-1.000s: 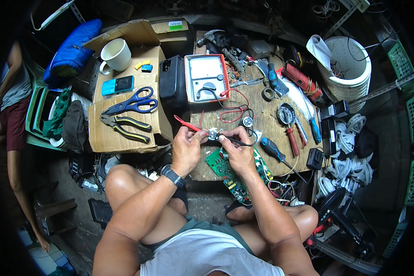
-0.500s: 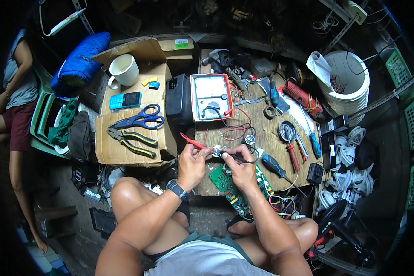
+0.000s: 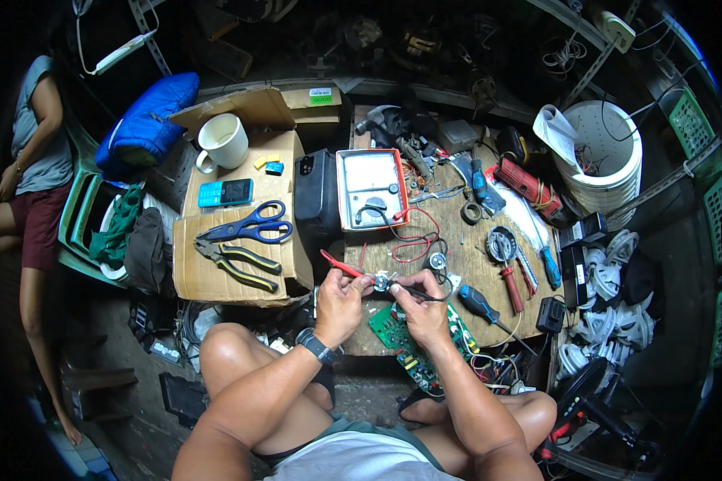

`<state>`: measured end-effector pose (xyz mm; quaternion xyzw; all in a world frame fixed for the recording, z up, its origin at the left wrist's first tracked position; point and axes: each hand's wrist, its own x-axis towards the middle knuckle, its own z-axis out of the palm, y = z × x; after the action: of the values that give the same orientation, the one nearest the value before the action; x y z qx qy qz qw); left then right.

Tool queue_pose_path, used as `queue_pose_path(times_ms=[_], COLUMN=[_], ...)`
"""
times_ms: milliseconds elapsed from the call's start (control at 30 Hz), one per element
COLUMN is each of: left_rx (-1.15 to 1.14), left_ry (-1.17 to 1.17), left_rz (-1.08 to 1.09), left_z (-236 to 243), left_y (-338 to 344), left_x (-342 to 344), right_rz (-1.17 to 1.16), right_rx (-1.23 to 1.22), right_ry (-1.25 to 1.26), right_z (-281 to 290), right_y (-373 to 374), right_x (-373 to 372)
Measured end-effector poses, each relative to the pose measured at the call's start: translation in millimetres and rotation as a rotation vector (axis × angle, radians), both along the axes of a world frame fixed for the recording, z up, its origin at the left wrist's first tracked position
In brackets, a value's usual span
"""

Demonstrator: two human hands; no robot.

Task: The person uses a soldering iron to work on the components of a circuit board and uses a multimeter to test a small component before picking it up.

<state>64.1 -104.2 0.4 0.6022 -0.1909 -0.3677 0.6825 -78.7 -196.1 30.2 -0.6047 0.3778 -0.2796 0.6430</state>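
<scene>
My left hand (image 3: 339, 309) is closed, pinching a red test probe (image 3: 341, 264) whose lead end sticks out to the upper left. Closed too, my right hand (image 3: 423, 314) grips a black test probe (image 3: 419, 294). Between my fingertips is a small round metallic part (image 3: 383, 282); which hand bears it I cannot tell, and the probe tips are too small to make out. Red and black leads run to an analog multimeter (image 3: 372, 183) in an orange-edged box. Another small round part (image 3: 437, 261) lies just beyond my right hand. Below the hands sits a green circuit board (image 3: 391, 327).
On a cardboard box (image 3: 217, 276) at left are blue scissors (image 3: 257, 228), pliers (image 3: 245, 264), a phone (image 3: 225, 192) and a mug (image 3: 223, 140). Right of my hands lie a screwdriver (image 3: 481, 306) and a soldering iron (image 3: 512, 289). A person (image 3: 40, 168) sits far left.
The view has shifted a little, so the scene sits slightly lower in the picture. Both hands keep their pinch on the probes around the small round part.
</scene>
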Motion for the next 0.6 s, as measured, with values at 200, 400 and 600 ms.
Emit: queue_pose_path(times_ms=[200,400,600], left_rx=[-0.014,0.013,-0.013], left_ry=[0.017,-0.012,0.005], left_rz=[-0.003,-0.009,0.022], left_z=[-1.3,-0.8,1.9], left_y=[0.2,0.1,-0.9], left_x=[0.1,0.1,-1.2], right_rz=[0.006,0.009,0.013], right_rx=[-0.018,-0.036,-0.052], right_ry=[-0.001,-0.019,-0.009], right_z=[-2.3,-5.7,-3.4], right_y=[-0.2,-0.7,-0.4], right_x=[-0.9,-1.4,-1.1])
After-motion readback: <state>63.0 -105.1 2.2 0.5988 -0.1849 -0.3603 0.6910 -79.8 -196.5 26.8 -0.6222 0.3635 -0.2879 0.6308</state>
